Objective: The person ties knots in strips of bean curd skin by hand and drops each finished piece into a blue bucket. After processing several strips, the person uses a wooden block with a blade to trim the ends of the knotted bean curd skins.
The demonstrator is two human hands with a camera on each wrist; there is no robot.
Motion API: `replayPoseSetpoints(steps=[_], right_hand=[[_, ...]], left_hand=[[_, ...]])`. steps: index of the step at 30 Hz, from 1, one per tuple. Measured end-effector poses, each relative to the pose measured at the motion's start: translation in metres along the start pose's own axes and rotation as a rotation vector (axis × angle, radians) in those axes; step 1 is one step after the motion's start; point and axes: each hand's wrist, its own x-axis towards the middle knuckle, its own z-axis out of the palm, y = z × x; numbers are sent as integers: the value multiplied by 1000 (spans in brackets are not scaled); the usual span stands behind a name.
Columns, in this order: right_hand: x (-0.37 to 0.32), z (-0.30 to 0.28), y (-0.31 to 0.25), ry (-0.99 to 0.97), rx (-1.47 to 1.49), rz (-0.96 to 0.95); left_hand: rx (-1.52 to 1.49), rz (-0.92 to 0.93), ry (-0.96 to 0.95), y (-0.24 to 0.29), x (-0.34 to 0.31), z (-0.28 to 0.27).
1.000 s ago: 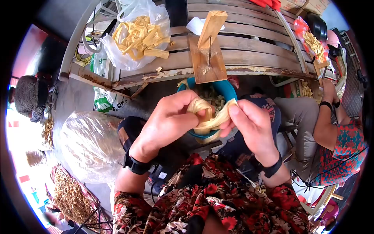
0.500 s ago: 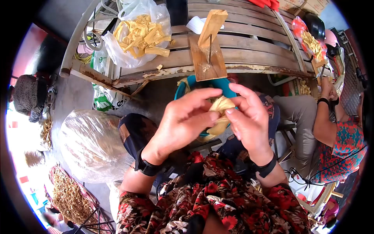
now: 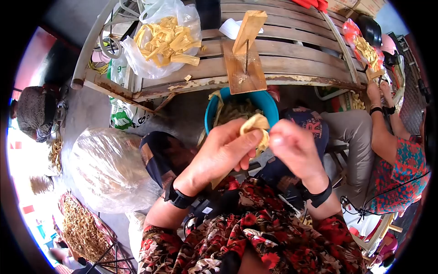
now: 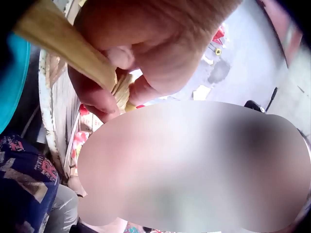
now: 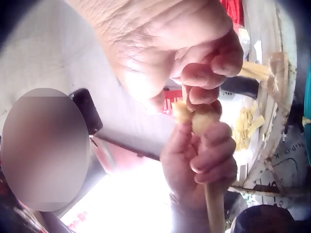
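Showing tail of yellow strip (image 3: 254,122) at 6 o'clock below left hand (image 3: 220,152): right wrist view; head view mostly hides it. Left thumb, fingers pinch strip, bucket (image 3: 271,105) at 11 o'clock from it. Right hand (image 3: 297,148), at 3 o'clock, has curled fingers; cannot tell if pinching. Just before, left fingers spread wider.

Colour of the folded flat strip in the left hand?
Pale yellow; the folded flat strip shows best in the head view.
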Motion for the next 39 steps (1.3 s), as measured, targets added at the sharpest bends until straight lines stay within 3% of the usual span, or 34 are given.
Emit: replayPoseSetpoints(steps=[1, 2, 4, 5, 8, 10, 12, 17, 18, 20, 21, 24, 27, 30, 32, 34, 35, 36, 37, 39], right_hand=[[4, 8, -7, -7, -110, 55], [2, 7, -4, -10, -26, 25], [-13, -6, -13, 16, 560, 138], [-21, -14, -14, -6, 415, 58], [-11, -15, -25, -133, 147, 220], [0, -18, -5, -117, 245, 92], [11, -25, -9, -121, 131, 170], [29, -17, -29, -727, 340, 519], [31, -16, -30, -848, 373, 584], [23, -13, -11, -873, 394, 517], [21, -17, -14, -835, 342, 517], [24, -16, -8, -682, 340, 543], [26, -16, -4, -389, 183, 360], [22, -15, 8, -273, 84, 252], [17, 5, 12, -218, 56, 140], [16, 12, 17, -214, 26, 143], [15, 14, 20, -201, 16, 118], [13, 14, 21, -183, 3, 95], [11, 10, 11, -261, 206, 243], [10, 14, 8, -212, 305, 252]], left_hand=[[-15, 18, -47, 3, -2, 0], [15, 133, -54, 2, -4, -3], [64, 366, -52, -3, -13, -16], [-31, 227, -7, 0, -20, -29], [141, 227, 90, 5, -23, -42], [195, 291, 89, 9, -24, -42], [240, 368, 75, 9, -25, -36], [651, 819, 59, 11, -14, -28], [730, 820, 67, 14, -18, -29], [891, 819, 76, 21, -29, -34], [1059, 984, 119, 17, -26, -44], [754, 673, 210, 3, -17, -53], [691, 110, 47, 19, -20, -67], [-174, 131, -30, 7, -35, -73], [-395, 223, -91, 4, -35, -51], [-387, 93, -162, 9, -34, -37], [-111, 177, -76, 4, -29, -26], [265, 407, -50, -12, -20, -25], [632, 633, 64, -23, -11, -22], [955, 597, 122, -23, -14, -12]])
